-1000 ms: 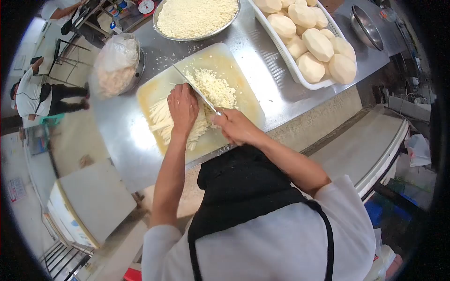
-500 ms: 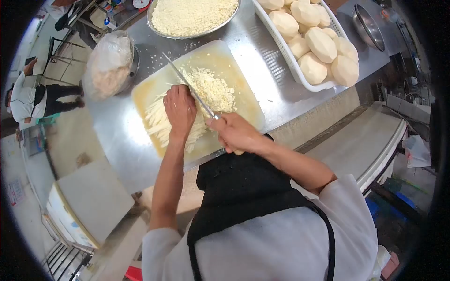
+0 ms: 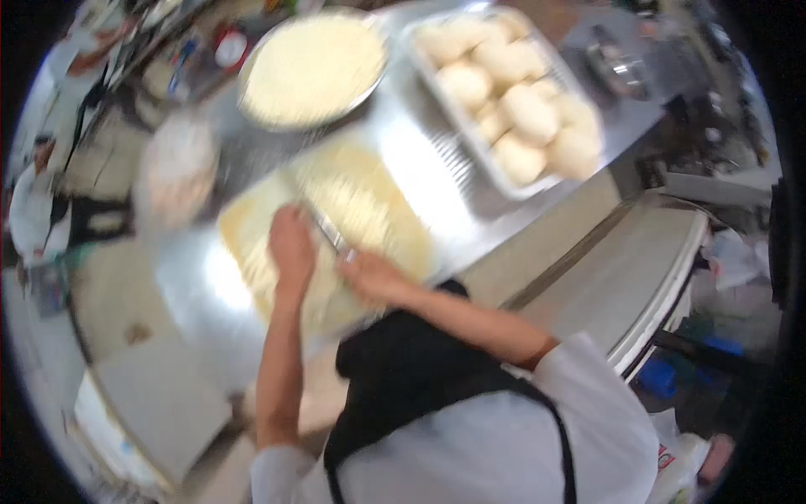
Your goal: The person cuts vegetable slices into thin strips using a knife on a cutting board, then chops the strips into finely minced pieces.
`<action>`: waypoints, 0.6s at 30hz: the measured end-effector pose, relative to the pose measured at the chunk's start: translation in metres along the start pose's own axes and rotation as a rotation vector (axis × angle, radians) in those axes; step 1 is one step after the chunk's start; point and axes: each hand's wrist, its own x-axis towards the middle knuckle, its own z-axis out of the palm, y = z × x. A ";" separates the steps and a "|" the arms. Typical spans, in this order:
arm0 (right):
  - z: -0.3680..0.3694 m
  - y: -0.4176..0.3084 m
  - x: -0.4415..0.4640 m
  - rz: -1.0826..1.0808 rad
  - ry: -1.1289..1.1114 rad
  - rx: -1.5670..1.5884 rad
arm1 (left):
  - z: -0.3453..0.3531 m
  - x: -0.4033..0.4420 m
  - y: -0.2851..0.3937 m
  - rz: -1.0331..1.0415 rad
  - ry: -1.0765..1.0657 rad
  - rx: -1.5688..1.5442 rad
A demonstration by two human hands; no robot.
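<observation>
A kitchen knife is gripped in my right hand, its blade slanting up and left over the cutting board. Close against the blade's left side, my left hand has its fingers curled down on pale vegetable strips. To the right of the blade lies a heap of finely diced pale vegetable. Motion blur softens the whole view, and my left fingertips are hidden beneath the hand.
Beyond the board stands a metal bowl heaped with diced vegetable. A white plastic crate holds large peeled root vegetables. A filled plastic bag sits at the left. A metal bowl is far right; another person stands left.
The view has shifted and blurred, so board, bowl and crate sit further left in it. Both hands keep nearly the same place on the board, the knife still in the right.
</observation>
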 end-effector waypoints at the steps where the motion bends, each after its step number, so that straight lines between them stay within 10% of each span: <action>1: 0.003 -0.005 -0.014 0.009 0.052 0.084 | -0.002 0.002 -0.008 -0.051 0.046 -0.103; 6: -0.021 -0.030 -0.034 -0.055 0.046 0.022 | -0.023 0.029 -0.043 0.245 -0.135 0.138; 10: -0.040 -0.050 -0.051 -0.035 0.053 -0.066 | -0.026 0.014 -0.039 0.076 -0.290 0.011; 18: -0.047 -0.049 -0.034 -0.162 0.012 -0.194 | -0.011 0.004 -0.002 0.089 -0.004 0.048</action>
